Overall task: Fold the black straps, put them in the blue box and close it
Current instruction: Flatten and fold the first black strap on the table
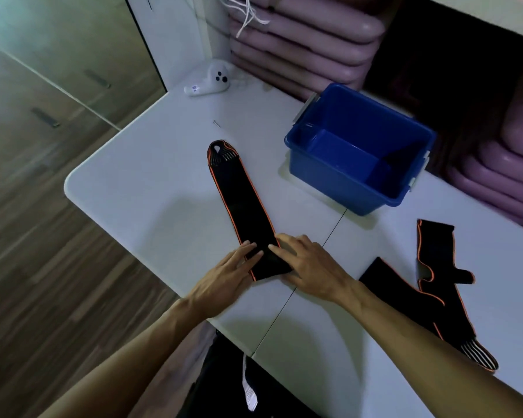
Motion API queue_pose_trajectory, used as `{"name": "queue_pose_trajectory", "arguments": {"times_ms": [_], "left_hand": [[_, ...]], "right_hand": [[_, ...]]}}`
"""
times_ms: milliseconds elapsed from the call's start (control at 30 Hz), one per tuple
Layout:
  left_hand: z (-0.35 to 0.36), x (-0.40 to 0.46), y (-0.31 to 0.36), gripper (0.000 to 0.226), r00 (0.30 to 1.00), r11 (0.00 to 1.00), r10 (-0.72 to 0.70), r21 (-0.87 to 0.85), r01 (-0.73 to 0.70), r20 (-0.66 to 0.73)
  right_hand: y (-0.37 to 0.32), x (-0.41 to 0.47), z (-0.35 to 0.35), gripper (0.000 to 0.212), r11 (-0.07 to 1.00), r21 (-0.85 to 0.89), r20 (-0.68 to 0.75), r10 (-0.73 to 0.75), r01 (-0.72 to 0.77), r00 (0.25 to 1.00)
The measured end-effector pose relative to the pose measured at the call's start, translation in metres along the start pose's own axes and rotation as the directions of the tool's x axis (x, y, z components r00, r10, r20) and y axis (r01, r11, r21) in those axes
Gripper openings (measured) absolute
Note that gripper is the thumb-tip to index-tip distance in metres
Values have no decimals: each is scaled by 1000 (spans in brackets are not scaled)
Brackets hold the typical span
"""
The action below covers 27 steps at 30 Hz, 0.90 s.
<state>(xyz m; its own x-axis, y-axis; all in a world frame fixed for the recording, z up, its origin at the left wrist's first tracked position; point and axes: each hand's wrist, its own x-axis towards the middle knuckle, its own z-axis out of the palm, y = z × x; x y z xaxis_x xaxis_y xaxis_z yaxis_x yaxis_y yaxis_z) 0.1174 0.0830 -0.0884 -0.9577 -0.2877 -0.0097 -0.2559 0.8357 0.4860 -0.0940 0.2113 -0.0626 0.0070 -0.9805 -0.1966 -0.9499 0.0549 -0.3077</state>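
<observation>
A long black strap with orange edging [242, 194] lies flat on the white table [139, 182], its rounded end pointing away from me. My left hand [224, 279] and my right hand [311, 267] press flat on the strap's near end, fingers spread on the fabric. The blue box [357, 152] stands open and without its lid to the right of the strap, with a dark piece at its right inner corner. More black straps [429, 291] lie in a loose heap on the table to my right.
A white handheld controller [209, 81] rests at the table's far corner, and a small screw [216, 124] lies near it. Pink cushions [299, 40] are stacked behind the table. The wooden floor lies to the left, beyond the table's rounded edge.
</observation>
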Motion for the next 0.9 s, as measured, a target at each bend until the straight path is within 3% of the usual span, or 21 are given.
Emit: {"name": "queue_pose_trajectory", "arguments": {"times_ms": [100, 233, 333, 500, 700, 767, 900], "left_hand": [[-4, 1, 3, 68, 998, 997, -54, -56, 57, 45], [-13, 3, 10, 88, 998, 998, -42, -49, 44, 36], [-22, 13, -4, 73, 1000, 998, -13, 62, 14, -19], [-52, 84, -57, 42, 948, 944, -193, 216, 251, -254], [-103, 186, -99, 83, 888, 832, -388, 322, 452, -247], [-107, 203, -107, 93, 849, 826, -485, 209, 524, -211], [-104, 206, -113, 93, 691, 739, -674, -238, 631, -261]], "right_hand": [[4, 5, -3, 63, 1000, -3, 21, -15, 15, 1000], [-2, 0, -4, 90, 1000, -28, 64, 11, -9, 998], [-19, -3, -2, 98, 993, 12, 38, 120, -121, 992], [-73, 16, 8, 108, 884, 121, 20, 452, -451, 892], [-92, 35, 23, 109, 785, 172, -77, 613, -596, 786], [-94, 36, 23, 109, 774, 200, -90, 626, -601, 775], [-94, 39, 22, 114, 748, 221, -101, 656, -626, 748]]}}
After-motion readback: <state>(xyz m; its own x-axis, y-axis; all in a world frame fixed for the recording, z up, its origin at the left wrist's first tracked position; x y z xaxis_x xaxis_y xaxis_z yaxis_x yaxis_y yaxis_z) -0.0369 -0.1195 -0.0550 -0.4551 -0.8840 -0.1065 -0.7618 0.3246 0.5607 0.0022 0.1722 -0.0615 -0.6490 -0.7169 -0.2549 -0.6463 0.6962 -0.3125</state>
